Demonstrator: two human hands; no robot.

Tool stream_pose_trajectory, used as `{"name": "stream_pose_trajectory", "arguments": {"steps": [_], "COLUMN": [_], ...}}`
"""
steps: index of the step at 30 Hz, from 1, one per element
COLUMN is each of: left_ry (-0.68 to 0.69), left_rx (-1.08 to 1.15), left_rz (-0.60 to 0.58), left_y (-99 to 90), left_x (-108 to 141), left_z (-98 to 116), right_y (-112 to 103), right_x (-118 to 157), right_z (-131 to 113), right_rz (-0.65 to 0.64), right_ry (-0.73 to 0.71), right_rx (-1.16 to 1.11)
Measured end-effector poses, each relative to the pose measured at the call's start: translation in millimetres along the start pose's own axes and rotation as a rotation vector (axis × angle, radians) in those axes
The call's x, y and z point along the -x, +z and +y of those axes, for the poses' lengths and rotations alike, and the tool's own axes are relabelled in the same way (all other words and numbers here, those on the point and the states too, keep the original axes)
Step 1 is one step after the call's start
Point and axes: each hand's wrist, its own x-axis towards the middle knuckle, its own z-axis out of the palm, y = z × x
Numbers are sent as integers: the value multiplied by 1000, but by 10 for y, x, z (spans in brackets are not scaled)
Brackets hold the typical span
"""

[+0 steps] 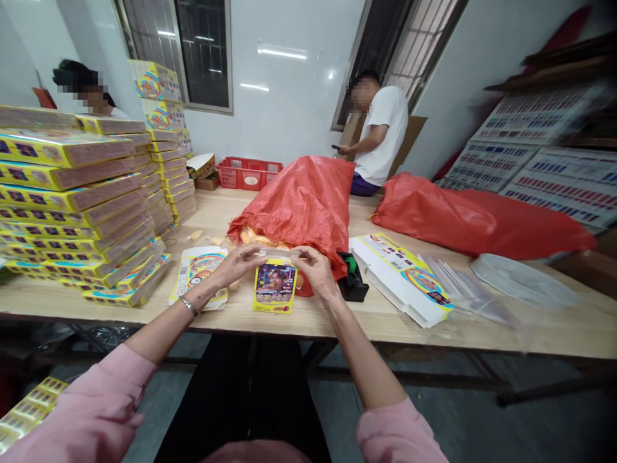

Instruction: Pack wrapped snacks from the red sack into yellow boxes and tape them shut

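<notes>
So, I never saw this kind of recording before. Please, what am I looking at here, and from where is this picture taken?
This picture comes from a camera worn on a person's head, looking down at their own bare hands, so the pink sleeves are theirs. The left hand and right hand are raised just above a yellow printed card on a wooden table. I cannot tell if they pinch something thin. Nearby are a red woven sack, a black tape dispenser and stacks of yellow boxes. Another person is behind the table.
</notes>
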Motion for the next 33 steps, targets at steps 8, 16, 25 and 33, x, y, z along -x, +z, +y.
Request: {"name": "stream_pose_trajectory", "arguments": {"steps": [8,16,25,33], "left_ry": [36,-3,87,162], "left_rx": [-126,-215,-333,-315], "left_rz": [24,-70,-7,-104], "left_y": [-17,-30,1,29], "left_x": [92,86,55,60], "left_z": [46,233,167,184], "right_y": [8,93,131,-76], "right_x": [147,169,110,162], "right_z": [-231,-191,-94,-170], "right_rz": [-93,-75,50,-111], "right_ry": [7,-22,-59,-248], "right_rx": [117,223,143,236]}}
